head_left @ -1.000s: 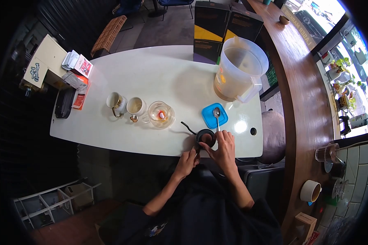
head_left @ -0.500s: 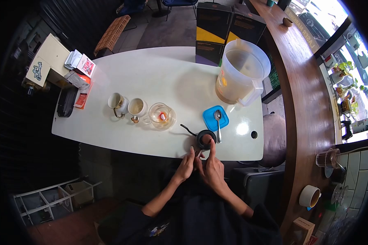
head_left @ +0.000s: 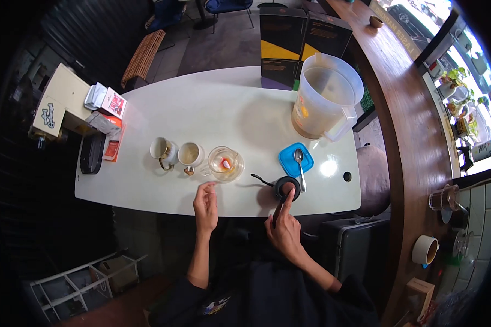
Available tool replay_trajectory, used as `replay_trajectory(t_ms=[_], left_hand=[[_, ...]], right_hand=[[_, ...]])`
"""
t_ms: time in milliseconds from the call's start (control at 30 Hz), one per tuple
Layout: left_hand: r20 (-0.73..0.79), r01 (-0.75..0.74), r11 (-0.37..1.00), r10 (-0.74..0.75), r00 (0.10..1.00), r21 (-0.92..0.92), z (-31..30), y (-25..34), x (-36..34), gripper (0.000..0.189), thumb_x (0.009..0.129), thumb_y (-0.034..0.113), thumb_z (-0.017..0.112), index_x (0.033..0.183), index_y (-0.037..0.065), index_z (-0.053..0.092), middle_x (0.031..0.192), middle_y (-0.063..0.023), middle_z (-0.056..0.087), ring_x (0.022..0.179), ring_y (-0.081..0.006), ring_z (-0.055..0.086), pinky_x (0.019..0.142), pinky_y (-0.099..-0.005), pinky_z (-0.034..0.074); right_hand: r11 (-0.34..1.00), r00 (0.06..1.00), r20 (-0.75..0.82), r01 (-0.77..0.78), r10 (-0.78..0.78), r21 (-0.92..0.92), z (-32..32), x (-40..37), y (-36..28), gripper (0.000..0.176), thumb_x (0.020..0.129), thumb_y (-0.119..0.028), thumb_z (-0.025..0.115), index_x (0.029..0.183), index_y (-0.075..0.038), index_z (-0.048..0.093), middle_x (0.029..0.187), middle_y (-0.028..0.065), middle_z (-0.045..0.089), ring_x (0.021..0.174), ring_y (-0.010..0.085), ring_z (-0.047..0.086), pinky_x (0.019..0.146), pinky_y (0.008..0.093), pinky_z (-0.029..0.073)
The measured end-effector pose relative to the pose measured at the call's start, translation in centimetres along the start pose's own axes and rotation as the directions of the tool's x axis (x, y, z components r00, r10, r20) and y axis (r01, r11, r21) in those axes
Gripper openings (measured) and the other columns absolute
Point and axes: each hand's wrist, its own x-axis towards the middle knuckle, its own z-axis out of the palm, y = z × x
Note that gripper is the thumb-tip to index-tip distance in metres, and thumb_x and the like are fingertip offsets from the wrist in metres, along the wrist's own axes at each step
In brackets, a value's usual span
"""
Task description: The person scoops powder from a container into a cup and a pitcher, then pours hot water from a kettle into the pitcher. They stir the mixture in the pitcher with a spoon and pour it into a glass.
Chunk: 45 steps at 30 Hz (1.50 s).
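A small black pot [head_left: 281,188] with a brown round top and a thin, curved spout-like piece stands near the front edge of the table. My right hand [head_left: 285,231] is at its near side, fingers curled around its dark handle, with the index finger stretched onto the top. My left hand [head_left: 205,206] is raised over the front edge, fingers loosely bent and holding nothing visible. Just beyond it sits a glass jug [head_left: 235,173] with a red-and-white spot showing inside. Two cups, one [head_left: 190,155] beside the jug and another [head_left: 160,148] further left, hold pale contents.
A metal spoon [head_left: 299,157] lies across a blue lid [head_left: 287,163]. Behind it stands a large translucent pitcher [head_left: 322,101], with black boxes [head_left: 282,35] at the far edge. Packets [head_left: 105,121] and a black tray [head_left: 93,153] occupy the left end of the white table [head_left: 251,133].
My left hand has moved left, away from the black pot and toward the glass jug. My right hand stays at the pot. The whole view has shifted slightly.
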Motion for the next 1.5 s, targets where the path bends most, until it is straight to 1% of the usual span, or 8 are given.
replay_trajectory(t_ms=[200,267,467,533,767,867,1000,1500], left_hand=[[-0.106,-0.135,0.963,0.164,0.981,0.234,-1.5,0.7,3.3,0.033,0.092,0.009,0.061,0.124,0.001,0.055,0.103,-0.0076,0.055,0.078,-0.0125,0.054,0.062,-0.0252,0.045],[0.002,-0.357,0.827,0.395,0.919,0.435,-2.2,0.1,4.4,0.039,0.093,0.01,0.06,0.131,0.002,0.054,0.111,-0.0106,0.053,0.093,-0.0167,0.053,0.068,-0.0274,0.048],[0.216,-0.474,0.746,0.424,0.88,0.467,-3.3,-1.3,6.6,0.046,0.089,0.009,0.064,0.133,0.002,0.052,0.119,-0.0176,0.055,0.104,-0.0286,0.056,0.083,-0.0393,0.048],[0.252,-0.454,0.805,0.382,0.889,0.381,-3.1,-1.5,7.0,0.053,0.086,0.008,0.066,0.136,0.002,0.048,0.108,-0.0157,0.057,0.1,-0.0298,0.057,0.091,-0.0429,0.045],[0.4,-0.372,0.902,0.266,0.877,0.217,-3.1,-1.0,7.8,0.082,0.078,0.006,0.076,0.148,0.004,0.034,0.076,-0.0023,0.05,0.071,-0.0127,0.051,0.072,-0.0296,0.047],[0.442,-0.332,0.923,0.219,0.87,0.195,-3.1,-0.8,8.1,0.085,0.078,0.008,0.077,0.15,0.005,0.031,0.07,-0.0011,0.049,0.064,-0.0108,0.049,0.065,-0.0271,0.046],[0.47,-0.299,0.932,0.174,0.865,0.206,-2.8,-0.9,8.6,0.088,0.08,0.011,0.078,0.152,0.006,0.027,0.06,-0.0035,0.049,0.052,-0.0131,0.05,0.057,-0.0281,0.048],[0.515,-0.249,0.95,0.12,0.849,0.189,-2.7,-1.8,9.1,0.086,0.076,0.018,0.084,0.148,0.007,0.038,0.055,-0.0052,0.056,0.047,-0.0116,0.053,0.052,-0.0273,0.045]], right_hand=[[0.982,0.987,-0.107,-0.137,0.123,-0.134,1.1,0.4,-1.0,0.098,0.082,-0.009,0.061,0.15,0.009,-0.007,0.075,0.0243,0.064,0.063,0.0418,0.064,0.059,0.0495,0.052],[0.966,0.972,-0.173,-0.192,0.162,-0.174,1.5,0.7,-1.4,0.096,0.082,-0.009,0.06,0.152,0.004,-0.005,0.076,0.0244,0.064,0.063,0.0424,0.063,0.058,0.0502,0.051],[0.901,0.899,-0.321,-0.376,0.299,-0.215,3.1,2.1,-1.2,0.09,0.084,-0.004,0.056,0.156,-0.01,0.002,0.081,0.0261,0.065,0.069,0.0441,0.064,0.059,0.0508,0.05],[0.934,0.892,-0.376,-0.325,0.25,-0.149,3.0,2.4,-1.5,0.089,0.085,-0.002,0.056,0.156,-0.01,0.004,0.091,0.0256,0.066,0.074,0.0439,0.065,0.061,0.0498,0.05],[0.974,0.865,-0.469,-0.224,0.177,-0.044,3.1,2.5,-1.3,0.093,0.08,0.013,0.056,0.156,-0.014,0.011,0.094,0.0249,0.067,0.088,0.0451,0.066,0.073,0.0481,0.052],[0.966,0.892,-0.389,-0.259,0.23,-0.021,2.5,2.6,-1.5,0.09,0.083,0.008,0.055,0.156,-0.013,0.007,0.114,0.0284,0.063,0.096,0.0479,0.063,0.077,0.0505,0.05],[0.969,0.896,-0.382,-0.247,0.227,-0.004,1.7,3.1,-3.0,0.09,0.082,0.01,0.055,0.156,-0.014,0.009,0.114,0.0286,0.063,0.098,0.0475,0.063,0.078,0.0505,0.05],[0.974,0.913,-0.374,-0.209,0.163,-0.086,0.9,5.9,-6.2,0.093,0.079,0.014,0.055,0.156,-0.023,0.02,0.09,0.023,0.064,0.08,0.0423,0.064,0.072,0.048,0.048]])
